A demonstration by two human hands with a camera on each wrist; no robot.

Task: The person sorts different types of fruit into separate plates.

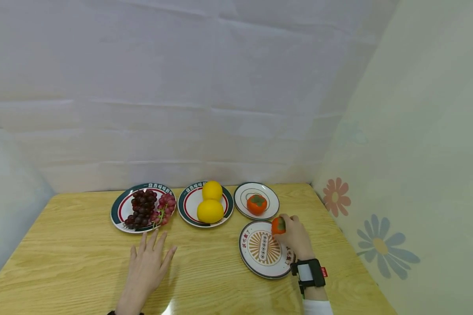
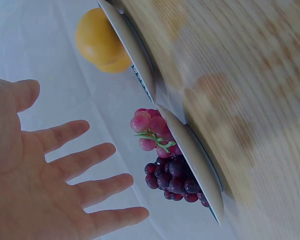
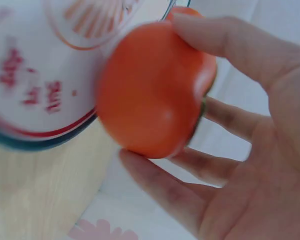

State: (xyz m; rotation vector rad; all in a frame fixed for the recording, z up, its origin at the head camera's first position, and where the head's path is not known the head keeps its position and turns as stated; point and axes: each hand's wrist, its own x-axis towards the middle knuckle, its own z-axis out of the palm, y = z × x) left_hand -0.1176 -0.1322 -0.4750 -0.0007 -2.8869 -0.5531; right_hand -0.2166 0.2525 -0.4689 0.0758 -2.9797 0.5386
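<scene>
My right hand [image 1: 297,237] grips an orange persimmon [image 3: 150,92] between thumb and fingers, over the right rim of a white plate [image 1: 246,258] with a sunburst pattern. Its green calyx faces the palm. Behind that, a second persimmon [image 1: 257,204] sits on a smaller white plate [image 1: 242,197]. My left hand [image 1: 147,264] is spread with straight fingers, holding nothing. Just beyond its fingertips, dark grapes [image 1: 143,209] and pink grapes [image 1: 164,210] lie on a green-rimmed plate [image 1: 116,214].
Two yellow fruits [image 1: 210,211] lie on another green-rimmed plate [image 1: 183,205] at the back middle. The wooden table [image 1: 197,271] ends at a white cloth backdrop [image 1: 173,131]. A flower-printed cloth [image 1: 429,197] hangs along the right edge.
</scene>
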